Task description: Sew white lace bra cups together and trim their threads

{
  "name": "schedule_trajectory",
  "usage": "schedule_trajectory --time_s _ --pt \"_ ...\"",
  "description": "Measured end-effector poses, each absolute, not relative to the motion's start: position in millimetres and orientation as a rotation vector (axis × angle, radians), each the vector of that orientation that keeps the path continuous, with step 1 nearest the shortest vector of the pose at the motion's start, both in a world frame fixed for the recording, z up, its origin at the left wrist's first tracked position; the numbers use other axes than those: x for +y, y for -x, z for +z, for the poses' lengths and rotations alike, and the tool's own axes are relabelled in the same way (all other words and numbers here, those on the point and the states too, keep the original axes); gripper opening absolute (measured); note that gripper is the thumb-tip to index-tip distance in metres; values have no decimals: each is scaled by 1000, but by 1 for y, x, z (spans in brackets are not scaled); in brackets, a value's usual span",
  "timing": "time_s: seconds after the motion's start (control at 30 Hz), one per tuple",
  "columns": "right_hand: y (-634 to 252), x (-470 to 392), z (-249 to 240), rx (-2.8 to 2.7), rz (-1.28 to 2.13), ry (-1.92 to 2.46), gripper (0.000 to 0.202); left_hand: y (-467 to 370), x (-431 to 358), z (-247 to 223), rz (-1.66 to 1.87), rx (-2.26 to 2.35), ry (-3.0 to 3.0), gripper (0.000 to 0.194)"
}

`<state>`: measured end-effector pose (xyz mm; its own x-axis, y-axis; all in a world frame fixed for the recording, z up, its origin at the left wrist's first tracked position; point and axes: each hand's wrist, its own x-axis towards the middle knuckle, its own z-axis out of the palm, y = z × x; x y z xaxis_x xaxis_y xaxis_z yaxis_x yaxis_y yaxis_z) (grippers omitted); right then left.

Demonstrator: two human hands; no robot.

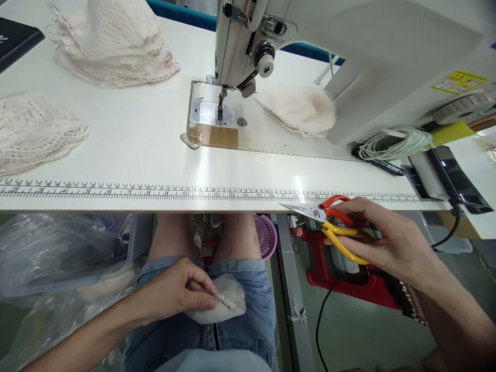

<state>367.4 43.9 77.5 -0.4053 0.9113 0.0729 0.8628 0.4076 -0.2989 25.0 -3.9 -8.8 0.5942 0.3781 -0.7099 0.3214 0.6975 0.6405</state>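
Observation:
Over my lap, my left hand (189, 294) pinches a small piece of sheer white fabric (228, 299) that has a dark line of thread or seam along it. At the table's front edge on the right, my right hand (380, 237) grips a pair of scissors (341, 227) with one red and one yellow handle. Their blades point left and look closed or nearly so. The two hands are well apart, and the scissors do not touch the fabric.
Ahead stands a sewing machine (248, 51), with cream fabric (306, 111) under its arm. Lace pieces are stacked (116, 46) at the back left, with another lace pile (34, 132) nearer. A ruler tape (186, 194) runs along the table's front. Coiled cord (395, 144) lies right.

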Motion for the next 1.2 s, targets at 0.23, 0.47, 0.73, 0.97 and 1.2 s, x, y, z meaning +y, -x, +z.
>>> schedule_trajectory --time_s 0.23,0.47,0.73,0.97,1.2 --pt "-330 19 73 -2617 893 1406 40 -24 -9 -10 36 957 -852 20" --pt "-309 8 48 -2624 1414 1309 40 -25 -9 -2 -4 937 -912 22" --pt "-305 9 37 -2594 1616 1316 36 -28 -9 0 -27 957 -906 22" --pt "-304 11 26 -2593 1678 1283 39 -26 -8 0 -38 959 -916 23" --pt "-299 13 25 -2677 1644 1257 31 -26 -8 -4 -36 937 -962 22"
